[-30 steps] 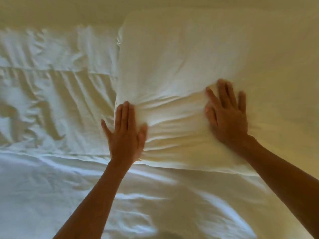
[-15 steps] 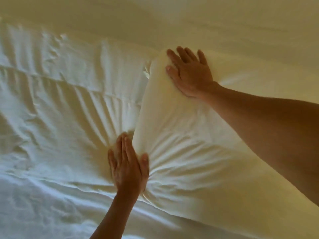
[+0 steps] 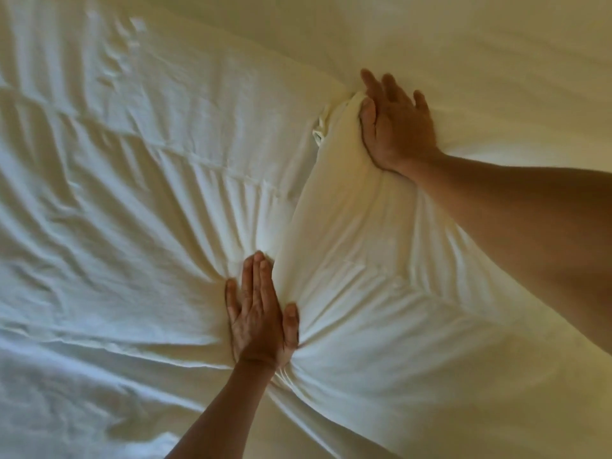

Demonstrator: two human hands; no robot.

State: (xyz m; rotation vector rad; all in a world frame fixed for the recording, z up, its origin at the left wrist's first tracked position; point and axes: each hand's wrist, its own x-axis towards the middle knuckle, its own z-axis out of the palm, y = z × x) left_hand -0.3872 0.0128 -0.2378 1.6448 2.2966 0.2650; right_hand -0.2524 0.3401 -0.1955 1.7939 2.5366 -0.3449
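Together, straight fingers (image 3: 256, 271) of the left hand (image 3: 261, 323), lower centre, press flat on the near corner of the pillow (image 3: 381, 293), gripping nothing; the right hand (image 3: 397, 127), fingers spread, presses its far corner, upper right. The side edge runs between them, the bulk lying rightward on the wrinkled sheet (image 3: 116, 210).

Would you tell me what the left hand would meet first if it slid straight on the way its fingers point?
Most likely only the wrinkled sheet: the left hand points along the side of the pillow, not into it, though it may brush that bulging side.
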